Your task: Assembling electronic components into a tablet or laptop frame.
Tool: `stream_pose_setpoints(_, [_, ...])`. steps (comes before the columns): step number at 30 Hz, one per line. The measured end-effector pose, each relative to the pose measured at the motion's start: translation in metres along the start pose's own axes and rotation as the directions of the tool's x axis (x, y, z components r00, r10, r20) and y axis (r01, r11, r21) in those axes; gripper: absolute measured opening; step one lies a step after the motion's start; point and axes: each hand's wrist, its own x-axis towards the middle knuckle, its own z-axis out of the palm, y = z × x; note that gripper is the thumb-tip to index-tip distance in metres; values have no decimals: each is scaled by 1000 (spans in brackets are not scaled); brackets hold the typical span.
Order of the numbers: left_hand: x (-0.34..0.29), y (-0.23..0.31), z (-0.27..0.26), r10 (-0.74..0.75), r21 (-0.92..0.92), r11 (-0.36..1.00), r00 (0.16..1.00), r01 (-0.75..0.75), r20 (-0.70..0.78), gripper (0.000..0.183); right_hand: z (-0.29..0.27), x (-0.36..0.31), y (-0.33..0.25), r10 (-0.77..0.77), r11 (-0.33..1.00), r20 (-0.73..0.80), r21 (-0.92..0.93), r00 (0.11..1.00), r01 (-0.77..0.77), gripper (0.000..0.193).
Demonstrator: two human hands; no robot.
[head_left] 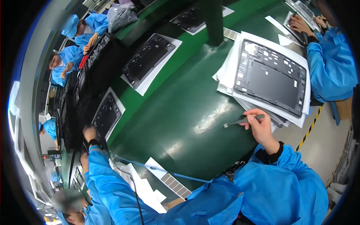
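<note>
1. We are working over a green table (180, 112), and we are placing everything else against it.
2. Our right hand (260, 127) is hovering over the table's near right edge, fingers curled shut around a pair of tweezers (245, 120).
3. The tweezers are pointing left over the green surface, and their tips are pinching a small grey pad (226, 125) just above the table.
4. Our left hand (90, 134) is reaching out to the table's far left edge, touching the lower end of a dark panel (106, 115) lying on white paper; we cannot tell how far that hand is open.
5. A large dark tablet back (270, 77) is resting on a stack of white sheets (227, 71) at the right side of the table, just beyond our right hand.
6. A blue coiled cord (168, 172) is running along the table's near edge, between our two sleeves.
7. A strip of grey pads (174, 184) is lying on white backing at the near edge, beside the cord.
8. Another person's hands (300, 24) are working at the table's far right corner.
</note>
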Motion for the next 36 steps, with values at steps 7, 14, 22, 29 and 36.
stream_pose_setpoints(7, [113,175,-369,123,-835,38,827,549,549,63,-8,-7,4,-21,998,25,-64,999,23,21])
stream_pose_setpoints(14, [146,240,-334,-194,-786,291,839,545,509,42,-10,-8,4,-46,999,-20,-28,999,45,20])
stream_pose_setpoints(22, [22,189,-401,-334,-760,-576,762,302,555,32,-14,-7,5,-90,994,104,79,990,82,21])
stream_pose_setpoints(29, [-181,194,-467,-268,-698,-649,767,303,583,39,-4,-13,-12,-165,981,115,124,980,150,25])
stream_pose_setpoints(36, [-295,237,-537,-166,-742,-177,723,647,670,53,85,-16,-21,5,996,358,85,934,-38,19])
